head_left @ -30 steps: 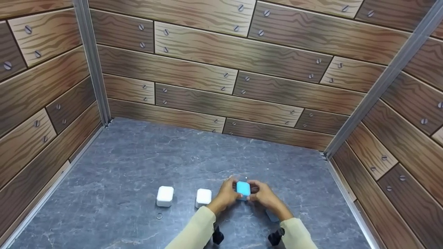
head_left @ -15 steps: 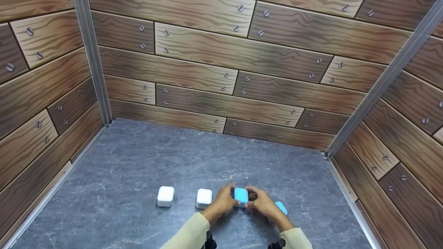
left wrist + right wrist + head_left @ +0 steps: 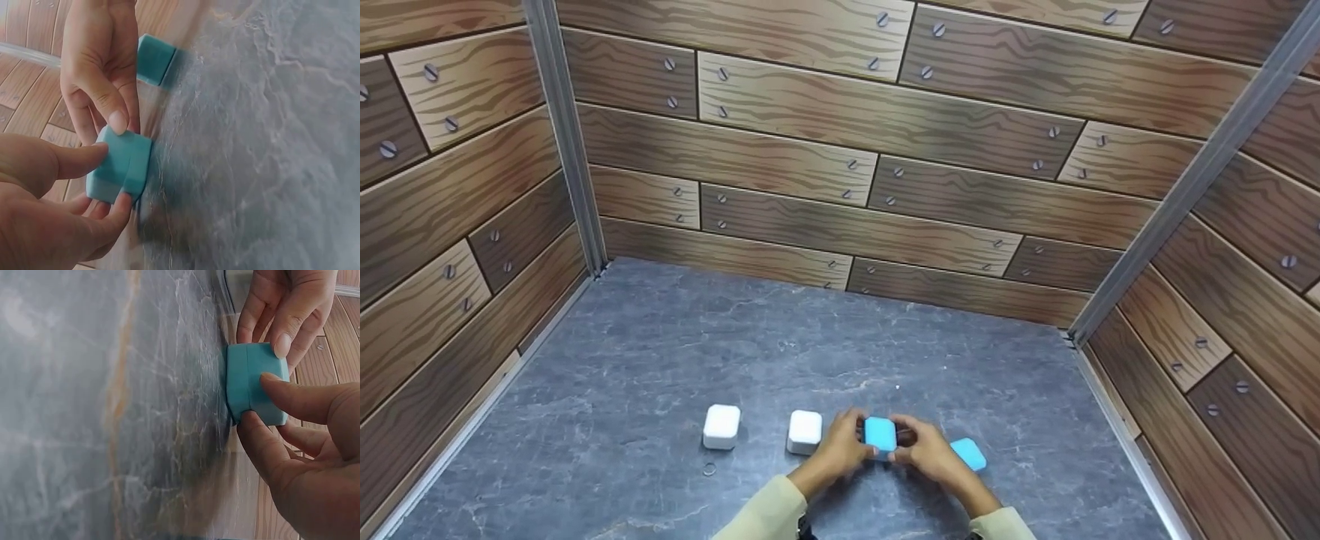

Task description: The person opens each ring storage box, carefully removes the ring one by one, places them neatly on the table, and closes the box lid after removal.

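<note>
Both hands grip a small blue ring box (image 3: 880,435) with rounded corners, low over the grey marbled table. My left hand (image 3: 841,448) pinches its left side between thumb and fingers. From the right, my right hand (image 3: 930,454) does the same. A seam runs around the box (image 3: 256,382) in the right wrist view, and its lid is closed. One face appears to rest on the tabletop. Beyond the right wrist lies a second blue box (image 3: 968,454), also visible as a blue block (image 3: 155,59) in the left wrist view.
Two white boxes, one near the left hand (image 3: 805,432) and another farther left (image 3: 721,427), stand on the table (image 3: 750,337). In front of the farther one lies a small ring (image 3: 709,469). Wood-patterned walls (image 3: 780,165) enclose the back and sides.
Both hands have drawn the held blue box toward the person and slightly left. The second blue box, mostly covered by the right wrist before, now shows beside it.
</note>
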A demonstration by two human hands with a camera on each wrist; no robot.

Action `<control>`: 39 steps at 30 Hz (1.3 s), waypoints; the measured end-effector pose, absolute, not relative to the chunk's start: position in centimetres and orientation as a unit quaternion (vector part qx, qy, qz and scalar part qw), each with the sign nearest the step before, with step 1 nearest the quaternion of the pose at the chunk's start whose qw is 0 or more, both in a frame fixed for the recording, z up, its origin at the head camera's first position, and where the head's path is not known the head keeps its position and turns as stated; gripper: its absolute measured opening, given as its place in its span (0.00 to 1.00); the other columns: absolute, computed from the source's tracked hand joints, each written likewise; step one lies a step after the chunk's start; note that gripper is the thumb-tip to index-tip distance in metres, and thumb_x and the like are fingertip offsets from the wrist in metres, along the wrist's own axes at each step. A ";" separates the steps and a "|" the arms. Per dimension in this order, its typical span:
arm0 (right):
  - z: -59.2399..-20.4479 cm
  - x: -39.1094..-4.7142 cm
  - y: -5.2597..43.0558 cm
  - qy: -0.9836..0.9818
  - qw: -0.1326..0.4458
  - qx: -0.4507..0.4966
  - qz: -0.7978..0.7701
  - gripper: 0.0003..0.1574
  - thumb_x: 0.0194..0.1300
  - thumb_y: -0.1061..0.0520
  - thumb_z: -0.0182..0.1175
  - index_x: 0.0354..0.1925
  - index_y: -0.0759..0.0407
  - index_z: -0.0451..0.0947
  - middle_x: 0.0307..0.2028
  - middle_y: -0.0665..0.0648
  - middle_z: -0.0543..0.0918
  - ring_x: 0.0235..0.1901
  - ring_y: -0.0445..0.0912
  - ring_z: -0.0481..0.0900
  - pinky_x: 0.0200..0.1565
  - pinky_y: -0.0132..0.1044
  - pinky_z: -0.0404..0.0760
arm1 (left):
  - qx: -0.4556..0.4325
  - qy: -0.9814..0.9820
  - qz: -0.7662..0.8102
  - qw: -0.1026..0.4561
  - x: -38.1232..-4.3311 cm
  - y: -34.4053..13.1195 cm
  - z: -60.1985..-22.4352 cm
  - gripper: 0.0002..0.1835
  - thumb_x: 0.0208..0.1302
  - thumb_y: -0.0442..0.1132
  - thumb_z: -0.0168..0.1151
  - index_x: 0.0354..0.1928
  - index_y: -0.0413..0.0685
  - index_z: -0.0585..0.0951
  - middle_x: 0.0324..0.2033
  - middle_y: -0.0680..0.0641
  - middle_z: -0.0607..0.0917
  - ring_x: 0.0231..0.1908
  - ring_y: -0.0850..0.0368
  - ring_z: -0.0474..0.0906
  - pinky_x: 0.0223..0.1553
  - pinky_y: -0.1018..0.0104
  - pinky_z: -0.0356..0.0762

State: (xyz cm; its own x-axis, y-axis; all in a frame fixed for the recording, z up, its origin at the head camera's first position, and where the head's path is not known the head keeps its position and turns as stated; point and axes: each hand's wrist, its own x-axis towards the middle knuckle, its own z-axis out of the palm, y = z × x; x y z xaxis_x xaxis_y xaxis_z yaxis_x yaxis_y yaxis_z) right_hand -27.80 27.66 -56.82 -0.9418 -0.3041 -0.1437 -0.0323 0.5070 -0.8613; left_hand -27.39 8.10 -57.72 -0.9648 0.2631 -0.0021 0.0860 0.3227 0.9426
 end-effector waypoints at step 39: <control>-59.4 -28.4 28.8 0.829 0.113 -0.139 -0.530 0.43 0.67 0.52 0.66 0.72 0.67 0.64 0.65 0.70 0.75 0.64 0.59 0.74 0.56 0.38 0.79 | 0.190 0.868 0.458 -0.026 -27.5 8.0 -60.3 0.36 0.47 0.28 0.76 0.62 0.37 0.75 0.54 0.40 0.82 0.56 0.42 0.77 0.58 0.49 0.75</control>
